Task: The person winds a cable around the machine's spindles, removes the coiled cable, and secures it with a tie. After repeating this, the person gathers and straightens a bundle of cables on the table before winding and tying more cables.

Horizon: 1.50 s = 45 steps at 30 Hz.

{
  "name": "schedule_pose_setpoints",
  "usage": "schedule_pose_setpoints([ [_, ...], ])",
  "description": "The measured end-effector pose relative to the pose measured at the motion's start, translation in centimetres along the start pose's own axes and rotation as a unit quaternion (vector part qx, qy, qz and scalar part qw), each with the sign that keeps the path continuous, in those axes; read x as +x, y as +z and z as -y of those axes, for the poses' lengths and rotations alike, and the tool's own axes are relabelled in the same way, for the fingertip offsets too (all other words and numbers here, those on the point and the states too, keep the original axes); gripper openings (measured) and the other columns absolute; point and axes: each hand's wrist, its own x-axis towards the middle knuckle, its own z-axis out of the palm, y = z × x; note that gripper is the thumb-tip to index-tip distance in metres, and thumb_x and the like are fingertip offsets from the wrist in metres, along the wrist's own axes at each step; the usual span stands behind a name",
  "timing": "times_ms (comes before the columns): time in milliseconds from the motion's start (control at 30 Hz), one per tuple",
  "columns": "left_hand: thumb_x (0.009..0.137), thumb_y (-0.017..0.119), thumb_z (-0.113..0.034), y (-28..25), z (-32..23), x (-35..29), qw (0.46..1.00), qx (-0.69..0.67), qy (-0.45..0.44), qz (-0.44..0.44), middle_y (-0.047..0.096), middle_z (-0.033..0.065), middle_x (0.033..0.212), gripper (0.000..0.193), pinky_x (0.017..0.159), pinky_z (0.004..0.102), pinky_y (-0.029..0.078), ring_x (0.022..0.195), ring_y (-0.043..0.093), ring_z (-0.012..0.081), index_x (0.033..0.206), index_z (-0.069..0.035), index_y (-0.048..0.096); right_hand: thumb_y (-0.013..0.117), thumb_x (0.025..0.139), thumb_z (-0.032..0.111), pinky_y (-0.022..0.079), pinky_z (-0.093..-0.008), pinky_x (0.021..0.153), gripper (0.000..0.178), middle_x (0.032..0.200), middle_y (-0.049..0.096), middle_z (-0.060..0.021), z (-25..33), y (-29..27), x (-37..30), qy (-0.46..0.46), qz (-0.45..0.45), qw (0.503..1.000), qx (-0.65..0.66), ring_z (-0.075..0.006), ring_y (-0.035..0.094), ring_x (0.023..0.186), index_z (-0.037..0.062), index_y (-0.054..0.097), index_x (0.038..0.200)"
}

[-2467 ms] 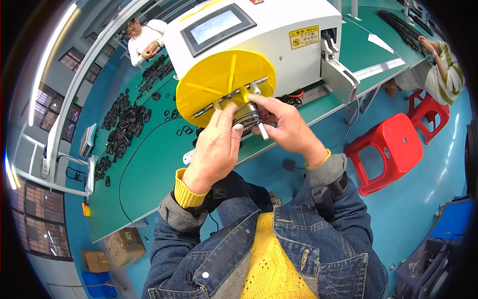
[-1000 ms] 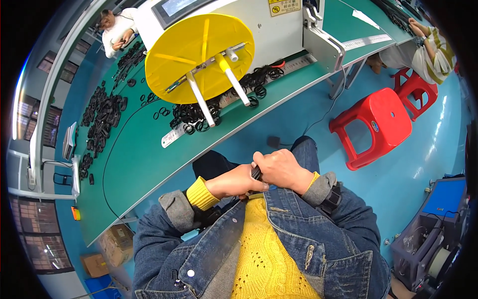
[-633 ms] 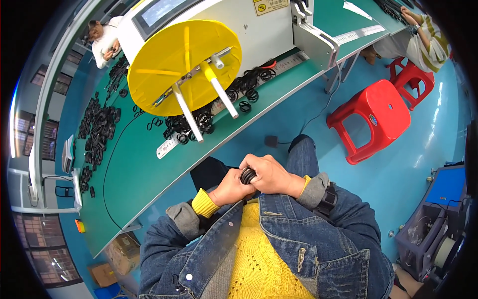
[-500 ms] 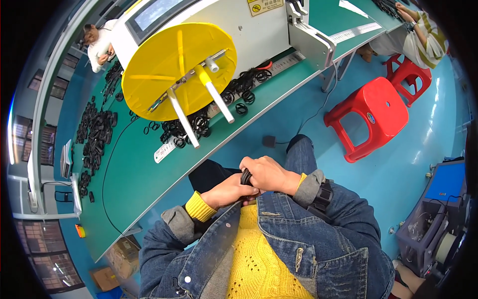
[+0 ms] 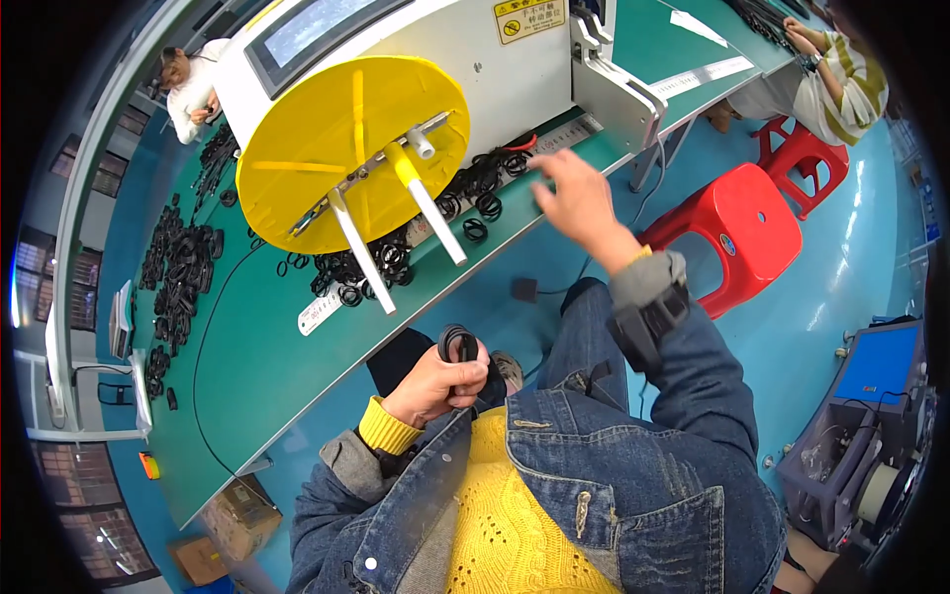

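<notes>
My left hand (image 5: pixel 435 384) is closed around a small coil of black cable (image 5: pixel 458 343), held in front of my body just off the table's near edge. My right hand (image 5: pixel 578 202) is raised over that edge with its fingers apart and nothing visible in them. Close to its fingertips lies a cluster of small black rings (image 5: pixel 488 206) on the table. More black loops (image 5: pixel 348 295) are heaped below a yellow disc (image 5: pixel 297 134), which carries two pale rods and is mounted on a white machine (image 5: pixel 495 84).
The green table (image 5: pixel 259 342) runs diagonally ahead, with many coiled black cables (image 5: pixel 178 267) at its left. A metal ruler (image 5: pixel 322 312) lies under the loops. Red stools (image 5: pixel 747 233) stand at the right. Two other people sit at far left and far right.
My hands have come apart. The right one has let go of the coil and moved up and right towards the table; the left keeps the coil and has shifted slightly left.
</notes>
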Motion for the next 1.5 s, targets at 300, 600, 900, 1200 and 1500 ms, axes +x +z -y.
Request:
schedule_pose_setpoints([
  [300, 0.084, 0.060, -0.011, 0.5, -1.0, 0.1, 0.998, -0.041, 0.034, 0.022, 0.035, -0.0009, 0.063, 0.016, 0.041, 0.0199, 0.025, 0.053, 0.031, 0.0079, 0.080, -0.005, 0.046, 0.068, 0.071, 0.020, 0.045, -0.0354, 0.058, 0.015, 0.069, 0.061, -0.0115, -4.0, 0.5, 4.5, 0.137, 0.142, 0.969, 0.147, -0.0234, 0.057, 0.059, 0.0047, 0.067, 0.076],
  [600, 0.085, 0.059, -0.012, 0.8, -0.5, 0.1, 0.998, -0.034, 0.048, 0.026, 0.034, -0.0006, 0.064, 0.016, 0.041, 0.0189, 0.025, 0.054, 0.032, 0.0080, 0.081, -0.005, 0.045, 0.067, 0.077, 0.021, 0.035, -0.0244, 0.044, 0.022, 0.062, 0.056, -0.0023, -3.6, -1.4, 4.4, 0.293, 0.193, 0.890, 0.290, -0.0070, 0.043, 0.047, 0.0004, 0.063, 0.074],
  [900, 0.088, 0.055, -0.014, 2.1, -2.1, 0.6, 0.984, -0.064, 0.157, -0.061, 0.038, -0.0011, 0.064, 0.011, 0.042, 0.0188, 0.027, 0.054, 0.034, 0.0064, 0.086, -0.005, 0.049, 0.058, 0.087, 0.016, 0.024, -0.0154, 0.039, 0.016, 0.064, 0.051, 0.0009, 5.0, -3.8, -1.7, 0.340, 0.307, 0.665, 0.590, -0.0009, 0.033, 0.045, 0.0009, 0.059, 0.080],
  [1200, 0.089, 0.053, -0.018, -0.7, -1.2, 0.4, 0.977, 0.042, 0.193, -0.083, 0.041, -0.0019, 0.064, 0.012, 0.042, 0.0174, 0.026, 0.052, 0.035, 0.0048, 0.088, -0.006, 0.051, 0.058, 0.086, 0.013, 0.033, -0.0167, 0.042, 0.012, 0.069, 0.059, -0.0016, 10.9, -1.6, -8.1, 0.188, 0.338, 0.630, 0.674, -0.0034, 0.042, 0.048, 0.0009, 0.062, 0.085],
  [1500, 0.085, 0.056, -0.013, -1.6, -1.4, -0.6, 0.999, 0.026, 0.012, 0.025, 0.047, -0.0003, 0.064, 0.013, 0.038, 0.0176, 0.028, 0.050, 0.039, 0.0042, 0.087, -0.001, 0.053, 0.060, 0.082, 0.006, 0.046, -0.0230, 0.053, 0.014, 0.073, 0.062, -0.0055, 9.9, -4.3, -4.7, 0.284, 0.464, 0.712, 0.444, -0.0082, 0.058, 0.064, -0.0004, 0.061, 0.095],
])
